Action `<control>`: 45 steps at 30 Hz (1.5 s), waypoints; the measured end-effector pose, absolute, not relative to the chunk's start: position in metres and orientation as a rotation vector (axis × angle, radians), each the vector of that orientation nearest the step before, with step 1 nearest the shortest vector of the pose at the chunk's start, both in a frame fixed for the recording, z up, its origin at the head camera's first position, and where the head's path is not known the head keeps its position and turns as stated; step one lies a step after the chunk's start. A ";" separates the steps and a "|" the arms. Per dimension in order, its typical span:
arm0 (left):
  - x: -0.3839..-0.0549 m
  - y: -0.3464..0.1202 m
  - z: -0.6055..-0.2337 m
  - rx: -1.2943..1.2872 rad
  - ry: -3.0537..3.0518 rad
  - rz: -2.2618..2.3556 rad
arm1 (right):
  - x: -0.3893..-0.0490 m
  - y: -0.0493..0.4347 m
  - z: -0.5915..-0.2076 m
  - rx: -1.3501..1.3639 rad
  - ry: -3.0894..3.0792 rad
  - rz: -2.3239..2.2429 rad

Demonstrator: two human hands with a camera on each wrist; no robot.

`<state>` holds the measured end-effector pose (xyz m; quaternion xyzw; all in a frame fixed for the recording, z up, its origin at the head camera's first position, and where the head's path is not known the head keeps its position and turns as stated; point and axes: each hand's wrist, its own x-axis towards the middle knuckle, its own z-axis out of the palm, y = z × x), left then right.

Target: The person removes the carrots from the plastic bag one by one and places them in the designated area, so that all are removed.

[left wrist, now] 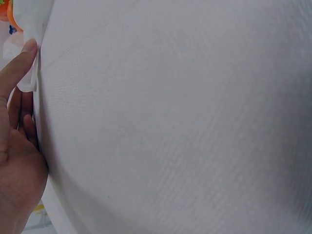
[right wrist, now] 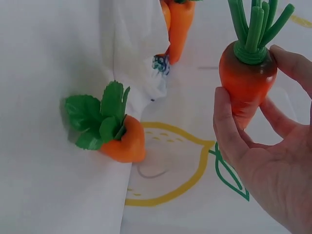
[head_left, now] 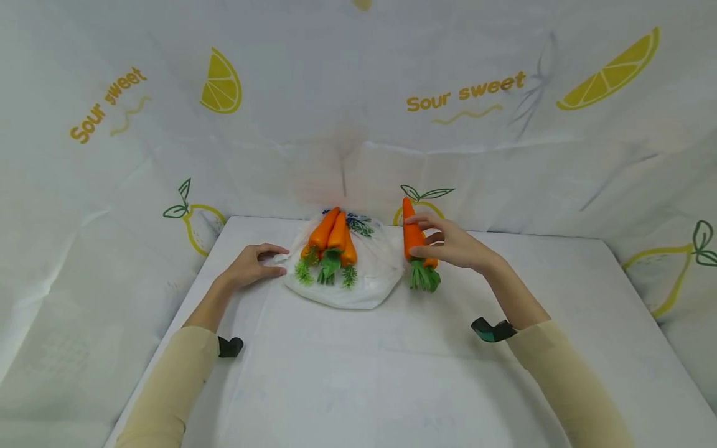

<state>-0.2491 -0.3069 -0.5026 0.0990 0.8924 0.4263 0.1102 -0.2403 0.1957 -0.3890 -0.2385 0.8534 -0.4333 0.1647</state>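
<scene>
In the head view, a pile of several toy carrots (head_left: 338,232) with green tops lies on a white plastic bag (head_left: 372,289). My left hand (head_left: 250,266) is at the bag's left edge; in the left wrist view its thumb (left wrist: 28,48) presses the plastic edge, with the other fingers behind it. My right hand (head_left: 454,244) grips a carrot (head_left: 411,233) between thumb and fingers, right of the bag. In the right wrist view that carrot (right wrist: 247,78) is raised, its green stems up. Below it another carrot (right wrist: 126,144) with leafy greens lies on the table, mostly hidden in the head view.
The white table (head_left: 347,379) meets a white cloth backdrop (head_left: 336,93) printed with lemons and lettering, close behind the carrots. Dark straps with small devices (head_left: 493,330) sit at both wrists.
</scene>
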 end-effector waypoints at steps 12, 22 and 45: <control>-0.248 -0.306 -0.502 0.283 2.620 1.252 | -0.235 0.241 -0.395 -0.540 2.459 -1.231; -0.248 -0.305 -0.501 0.279 2.633 1.245 | -0.236 0.266 -0.407 -0.455 2.469 -1.160; -0.250 -0.305 -0.503 0.270 2.629 1.240 | -0.254 0.278 -0.444 -0.380 2.393 -1.071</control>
